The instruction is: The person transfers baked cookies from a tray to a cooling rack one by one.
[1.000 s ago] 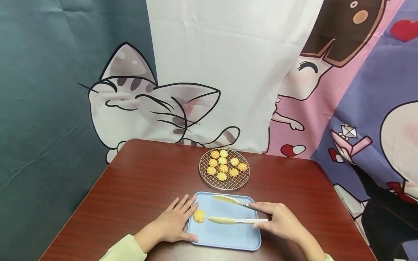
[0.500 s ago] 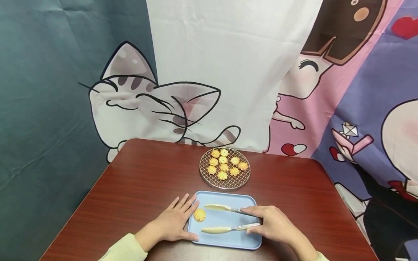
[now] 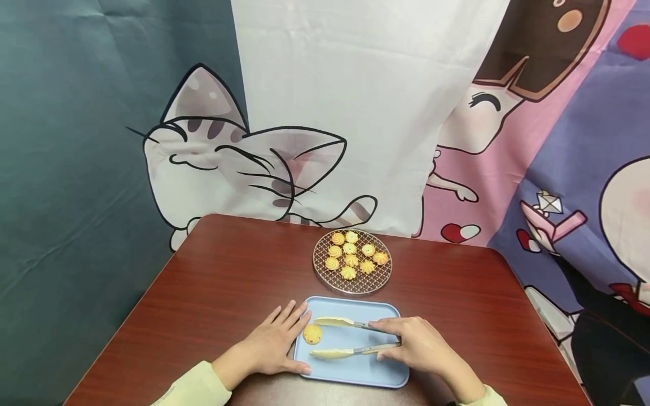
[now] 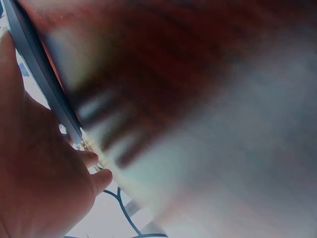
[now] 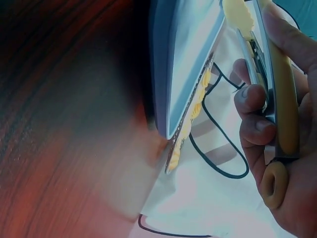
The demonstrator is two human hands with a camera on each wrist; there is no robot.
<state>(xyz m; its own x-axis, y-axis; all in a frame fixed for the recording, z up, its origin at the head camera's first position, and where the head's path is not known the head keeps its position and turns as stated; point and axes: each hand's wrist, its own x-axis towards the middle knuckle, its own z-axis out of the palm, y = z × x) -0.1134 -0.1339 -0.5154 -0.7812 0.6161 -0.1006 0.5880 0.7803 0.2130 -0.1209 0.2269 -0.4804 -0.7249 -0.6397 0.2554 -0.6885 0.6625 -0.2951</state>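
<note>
A round golden cookie lies near the left rim of the light blue tray. My left hand rests with straight, spread fingers along that left rim, thumb at the tray's near corner. In my right hand I hold tongs with pale yellow tips. The tongs are spread, one tip on the far side of the cookie and the other on the near side, apart from it. In the right wrist view, fingers and thumb curl round the tongs' yellow-padded handle.
Behind the tray stands a round wire rack holding several piped golden cookies. Both stand on a reddish-brown wooden table. A cartoon-printed cloth hangs behind the table's far edge.
My right hand has brought the tongs left over the tray, so their tips now flank the cookie. In the last half second the tips have drawn slightly closer together. My left hand stays put.
</note>
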